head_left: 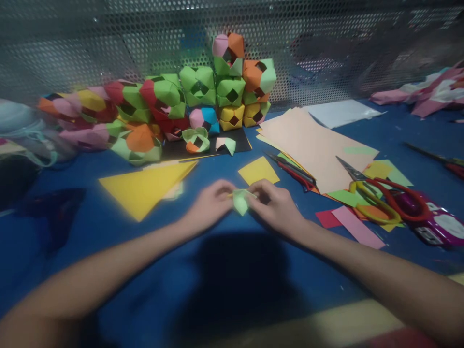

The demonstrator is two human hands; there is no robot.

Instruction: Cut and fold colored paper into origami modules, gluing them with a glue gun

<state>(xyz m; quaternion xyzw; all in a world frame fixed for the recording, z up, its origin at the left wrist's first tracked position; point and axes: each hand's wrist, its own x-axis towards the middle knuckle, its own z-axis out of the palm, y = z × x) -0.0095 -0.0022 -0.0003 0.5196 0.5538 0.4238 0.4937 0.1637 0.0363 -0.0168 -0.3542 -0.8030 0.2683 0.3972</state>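
A small folded paper piece, pale green with a bit of yellow at its left edge, is held between both hands above the blue table. My left hand pinches its left side, and my right hand grips its right side. Fingers cover part of the piece, and its exact shape is blurred. Just beyond the hands lies a yellow paper square. To the left is a large yellow paper triangle with paler sheets under it.
Folded paper balls in several colours are stacked at the back against a perforated metal panel. Scissors with red and yellow handles, darker scissors, paper sheets and a purple packet lie on the right.
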